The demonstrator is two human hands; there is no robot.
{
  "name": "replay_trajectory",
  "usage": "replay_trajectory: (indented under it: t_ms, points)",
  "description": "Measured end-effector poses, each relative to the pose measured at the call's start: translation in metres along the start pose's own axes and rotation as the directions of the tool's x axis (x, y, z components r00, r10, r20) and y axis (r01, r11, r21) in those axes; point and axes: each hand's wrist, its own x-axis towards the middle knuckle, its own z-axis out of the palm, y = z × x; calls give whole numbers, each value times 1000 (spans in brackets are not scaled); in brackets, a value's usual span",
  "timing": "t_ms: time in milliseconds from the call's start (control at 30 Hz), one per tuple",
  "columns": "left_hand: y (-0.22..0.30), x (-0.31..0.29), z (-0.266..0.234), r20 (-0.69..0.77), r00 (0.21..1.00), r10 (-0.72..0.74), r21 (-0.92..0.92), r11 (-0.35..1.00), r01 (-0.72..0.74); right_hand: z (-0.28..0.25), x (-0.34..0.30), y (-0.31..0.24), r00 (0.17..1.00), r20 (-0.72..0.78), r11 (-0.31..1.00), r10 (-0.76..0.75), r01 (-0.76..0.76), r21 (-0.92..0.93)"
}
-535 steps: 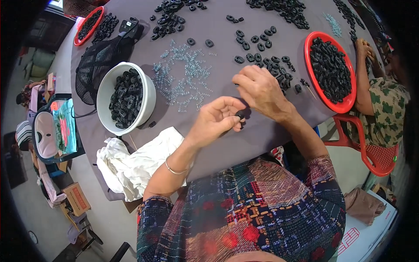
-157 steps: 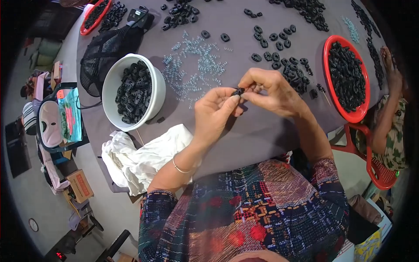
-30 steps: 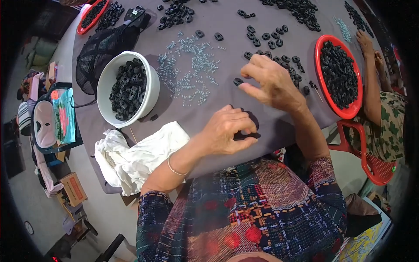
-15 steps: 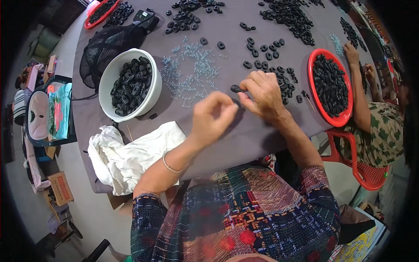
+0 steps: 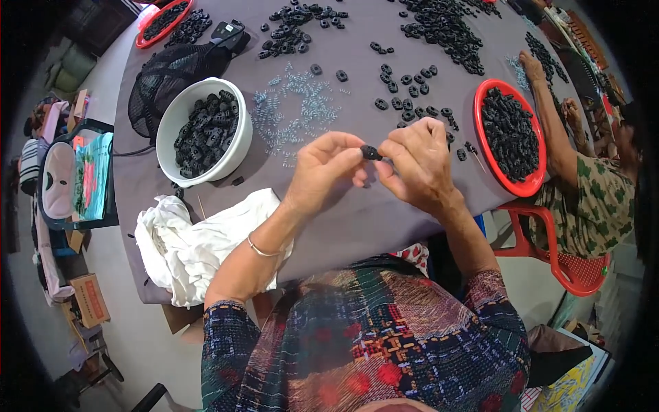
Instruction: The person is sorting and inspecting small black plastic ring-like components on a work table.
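Observation:
My left hand (image 5: 326, 168) and my right hand (image 5: 415, 161) meet above the grey table (image 5: 357, 220), both pinching one small black ring-shaped part (image 5: 371, 152) between their fingertips. A scatter of small clear springs (image 5: 302, 110) lies on the table just beyond my hands. Loose black parts (image 5: 408, 99) lie past my right hand. A white bowl (image 5: 202, 130) filled with black parts stands to the left of my left hand.
A red tray (image 5: 511, 137) of black parts sits at the right, by another person's arm (image 5: 552, 130) and a red plastic chair (image 5: 570, 261). A white cloth (image 5: 199, 240) hangs over the near table edge. A black mesh bag (image 5: 171, 72) and a second red tray (image 5: 161, 20) lie far left.
My hands have lifted from the table and come together. The right hand left the loose parts and now shares a black part with the left hand.

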Motion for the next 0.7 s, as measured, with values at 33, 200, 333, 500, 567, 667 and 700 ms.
replay_trajectory:
  t_ms: [33, 200, 333, 500, 567, 667, 700]
  points:
    - [1, 0, -2, 32, 999, 14, 92, 996, -17, -1, 2, -2, 1000, 4, 1000, -27, 27, -13]
    - [2, 0, -10, 54, 998, -42, -47, 998, 44, -1, 8, -8, 999, -37, 996, -27, 30, 81]
    - [2, 1, -8, 208, 975, -79, -356, 922, 151, 7, 1, -11, 964, 53, 841, 261, -254, 478]
    - [-3, 1, -11, 263, 957, -126, -438, 868, 234, 10, -1, -16, 884, 197, 483, 424, -405, 776]
    - [-5, 1, -13, 300, 946, -119, -412, 879, 241, 10, -2, -16, 844, 275, 285, 461, -435, 854]
    - [-2, 0, -13, 288, 943, -168, -373, 887, 272, 11, -1, -14, 835, 294, 200, 464, -423, 884]
    - [-2, 0, -13, 290, 942, -171, -373, 886, 275, 11, -1, -12, 834, 294, 200, 467, -424, 883]
